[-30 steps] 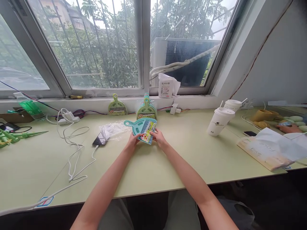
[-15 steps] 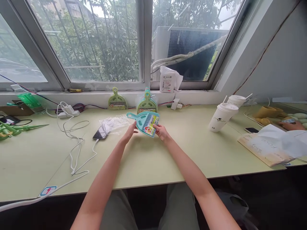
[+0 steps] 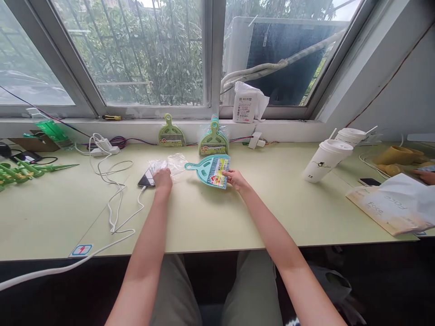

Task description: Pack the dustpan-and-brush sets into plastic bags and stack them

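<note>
My right hand [image 3: 237,180] grips the wide end of a light-blue toy-sized dustpan [image 3: 204,168] that has a brush and a colourful printed label on it. The dustpan's looped handle points left, over the table. My left hand [image 3: 163,180] is closed on the clear plastic bags [image 3: 175,165], next to a phone [image 3: 146,179] on a charging cable. Behind the dustpan stands a wrapped stack of dustpans [image 3: 214,140], a green one in front. One more green dustpan [image 3: 171,136] leans on the wall to its left.
White cables [image 3: 115,199] and a power strip [image 3: 103,147] lie at the left, near a green bottle [image 3: 54,131]. Two white cups [image 3: 326,160] with straws stand at the right, before a tissue pack [image 3: 384,203]. A white package [image 3: 245,106] sits on the sill [image 3: 288,129].
My left hand has let go of the dustpan and moved left onto the plastic bags. The right hand still holds the dustpan, now turned more level. The camera view has shifted.
</note>
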`<state>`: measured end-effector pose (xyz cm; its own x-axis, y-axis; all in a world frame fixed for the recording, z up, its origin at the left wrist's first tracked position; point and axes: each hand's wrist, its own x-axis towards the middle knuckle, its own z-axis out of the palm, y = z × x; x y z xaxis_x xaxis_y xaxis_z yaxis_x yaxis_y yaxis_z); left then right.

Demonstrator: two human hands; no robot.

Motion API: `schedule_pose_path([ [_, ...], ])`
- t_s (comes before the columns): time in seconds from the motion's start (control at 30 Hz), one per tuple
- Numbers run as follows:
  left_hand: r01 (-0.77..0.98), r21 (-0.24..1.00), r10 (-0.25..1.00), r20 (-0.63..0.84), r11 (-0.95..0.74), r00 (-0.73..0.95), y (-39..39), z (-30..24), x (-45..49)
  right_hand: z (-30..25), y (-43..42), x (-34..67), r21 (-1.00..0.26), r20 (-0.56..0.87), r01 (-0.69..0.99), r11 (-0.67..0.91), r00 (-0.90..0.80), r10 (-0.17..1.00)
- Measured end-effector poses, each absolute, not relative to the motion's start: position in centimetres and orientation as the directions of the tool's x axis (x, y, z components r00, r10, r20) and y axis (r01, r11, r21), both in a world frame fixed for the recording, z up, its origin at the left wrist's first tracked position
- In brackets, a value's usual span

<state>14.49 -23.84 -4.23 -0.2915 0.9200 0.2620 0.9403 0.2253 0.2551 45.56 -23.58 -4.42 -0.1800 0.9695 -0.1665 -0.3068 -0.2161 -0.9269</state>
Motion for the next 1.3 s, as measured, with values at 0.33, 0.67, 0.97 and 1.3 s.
schedule_pose_path([
  [0.33, 0.979, 0.023, 0.952, 0.229, 0.203, -0.203, -24.5, -3.7, 16.4, -4.4, -23.6, 45.9, -0.943, -0.254, -0.171, -0.287, -0.192, 0.948],
  [0.67, 0.899, 0.436, 0.852, 0.451, 0.048, -0.264, -25.1, -3.5, 19.7, -3.8, -24.6, 44.3, -0.936, -0.175, -0.288, -0.201, -0.113, 0.978],
  [0.97, 0.872, 0.389, 0.704, 0.706, -0.296, -0.077, -26.7, -2.8, 24.2, -3.2, -26.0, 41.8, -0.949, 0.024, -0.315, 0.000, -0.073, 0.997],
  [1.3, 0.829, 0.529, 0.593, 0.732, -0.183, -0.336, -27.2, -1.4, 23.2, -2.2, -26.7, 42.1, -0.932, 0.078, -0.345, 0.113, 0.114, 0.990],
])
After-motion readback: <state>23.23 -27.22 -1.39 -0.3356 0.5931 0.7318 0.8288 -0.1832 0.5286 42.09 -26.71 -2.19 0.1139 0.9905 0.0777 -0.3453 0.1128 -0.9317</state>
